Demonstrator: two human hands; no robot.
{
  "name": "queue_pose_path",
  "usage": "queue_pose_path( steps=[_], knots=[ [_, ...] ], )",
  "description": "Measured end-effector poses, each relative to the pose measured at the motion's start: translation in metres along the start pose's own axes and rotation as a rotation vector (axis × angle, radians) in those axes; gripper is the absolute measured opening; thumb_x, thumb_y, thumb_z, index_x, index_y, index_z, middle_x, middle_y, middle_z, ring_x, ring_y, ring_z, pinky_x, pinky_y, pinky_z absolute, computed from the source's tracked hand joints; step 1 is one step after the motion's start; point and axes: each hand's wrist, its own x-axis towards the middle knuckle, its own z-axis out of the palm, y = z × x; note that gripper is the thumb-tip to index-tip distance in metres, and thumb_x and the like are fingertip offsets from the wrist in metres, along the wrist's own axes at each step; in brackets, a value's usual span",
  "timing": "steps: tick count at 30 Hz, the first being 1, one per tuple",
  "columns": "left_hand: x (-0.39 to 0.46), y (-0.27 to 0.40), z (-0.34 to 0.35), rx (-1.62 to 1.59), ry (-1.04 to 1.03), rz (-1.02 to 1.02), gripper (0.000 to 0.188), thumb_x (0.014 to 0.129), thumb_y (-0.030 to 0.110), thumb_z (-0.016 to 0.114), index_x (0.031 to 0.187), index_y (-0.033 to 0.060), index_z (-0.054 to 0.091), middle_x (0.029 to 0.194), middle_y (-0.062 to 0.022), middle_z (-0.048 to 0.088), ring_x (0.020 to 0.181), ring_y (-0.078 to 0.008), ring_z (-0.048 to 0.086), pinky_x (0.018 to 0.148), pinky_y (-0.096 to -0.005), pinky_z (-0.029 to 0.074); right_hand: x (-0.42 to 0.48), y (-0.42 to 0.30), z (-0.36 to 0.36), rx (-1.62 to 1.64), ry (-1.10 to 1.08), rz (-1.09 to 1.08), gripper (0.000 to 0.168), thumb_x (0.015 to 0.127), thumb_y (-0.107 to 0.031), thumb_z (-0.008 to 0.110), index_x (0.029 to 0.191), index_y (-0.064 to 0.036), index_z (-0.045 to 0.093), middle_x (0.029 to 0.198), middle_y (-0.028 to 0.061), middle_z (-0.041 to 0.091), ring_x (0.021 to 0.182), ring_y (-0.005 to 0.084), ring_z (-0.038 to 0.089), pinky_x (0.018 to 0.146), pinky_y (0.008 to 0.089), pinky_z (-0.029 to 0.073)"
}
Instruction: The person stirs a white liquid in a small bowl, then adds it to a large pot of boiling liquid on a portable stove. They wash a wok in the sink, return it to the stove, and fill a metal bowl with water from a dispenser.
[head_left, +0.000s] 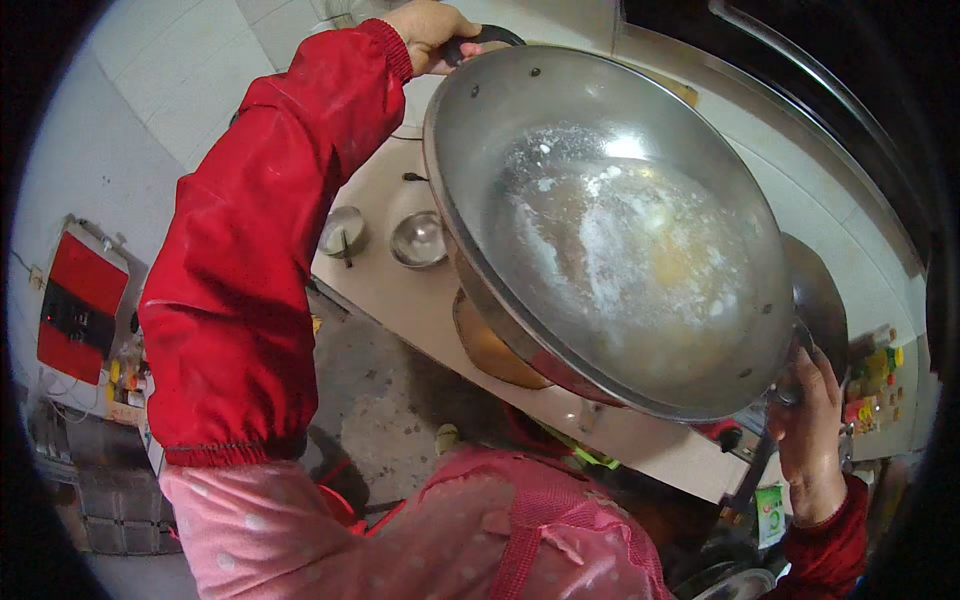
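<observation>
A large metal wok (630, 240) is held up and tilted over the counter, its inside turned towards me. White and yellowish residue is spread across its bottom. My left hand (431, 34) grips the black loop handle (495, 35) at the far side. At the near right, my right hand (810, 427) is closed around the opposite handle, which is mostly hidden by the fingers. Under the wok, a round brown board or dish (495, 345) on the counter is partly covered.
On the counter (382, 300) stand a small metal bowl (420, 238) and another container (343, 231) with a utensil in it. A dark round pan or lid (816, 307) is behind the wok. Bottles (877, 375) stand at the right. A red appliance (82, 307) hangs on the left wall.
</observation>
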Motion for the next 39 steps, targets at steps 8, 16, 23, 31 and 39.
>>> queue_pose_path(
  steps=[8, 16, 23, 31, 39],
  knots=[
    [0.0, -0.006, 0.039, -0.205, 0.091, 0.039, 0.012, 0.089, 0.004, 0.043, 0.093, -0.0027, 0.053, 0.069, -0.01, 0.056, 0.056, -0.0185, 0.058, 0.042, -0.0322, 0.049, 0.082, 0.003, -0.028, -0.083, 0.018, -0.158, 0.038, 0.087, -0.029, 0.055, 0.116, -0.005, 0.049, 0.083, -0.0017, 0.048, 0.05, 0.0055, 0.042, 0.037, 0.0181, 0.029],
    [-0.023, -0.042, 0.038, -0.173, 0.302, 0.084, 0.018, 0.089, 0.009, 0.052, 0.101, -0.004, 0.055, 0.082, -0.0088, 0.058, 0.068, -0.0126, 0.059, 0.057, -0.0253, 0.051, 0.19, 0.021, -0.024, -0.058, -0.326, -0.253, 0.023, 0.09, -0.025, 0.051, 0.103, -0.006, 0.05, 0.071, -0.0022, 0.046, 0.049, 0.0056, 0.039, 0.038, 0.0189, 0.029],
    [-0.002, -0.074, 0.075, -0.217, 0.49, 0.044, 0.014, 0.088, 0.003, 0.047, 0.098, -0.0053, 0.053, 0.091, -0.0115, 0.053, 0.071, -0.0181, 0.057, 0.058, -0.0308, 0.051, 0.288, 0.039, 0.007, -0.036, -0.416, -0.322, 0.022, 0.089, -0.027, 0.053, 0.093, -0.006, 0.048, 0.069, -0.0004, 0.047, 0.048, 0.0073, 0.041, 0.038, 0.0211, 0.033],
    [0.058, -0.191, 0.052, 0.13, 0.308, 0.208, 0.013, 0.084, 0.006, 0.047, 0.094, -0.0013, 0.052, 0.084, -0.0093, 0.054, 0.07, -0.0189, 0.056, 0.058, -0.0358, 0.048, 0.352, 0.1, 0.018, -0.089, -0.483, -0.342, 0.033, 0.091, -0.025, 0.05, 0.117, -0.005, 0.046, 0.075, 0.0009, 0.049, 0.053, 0.0086, 0.045, 0.038, 0.0221, 0.033],
    [0.115, -0.24, 0.148, -0.501, 0.428, -0.16, 0.014, 0.085, 0.001, 0.044, 0.098, 0.0004, 0.05, 0.089, -0.0114, 0.052, 0.075, -0.0243, 0.055, 0.069, -0.0413, 0.048, 0.416, 0.138, 0.018, -0.209, -0.419, -0.286, 0.043, 0.093, -0.028, 0.049, 0.125, -0.002, 0.037, 0.077, 0.0024, 0.047, 0.055, 0.0092, 0.046, 0.042, 0.0215, 0.037]
  ],
)
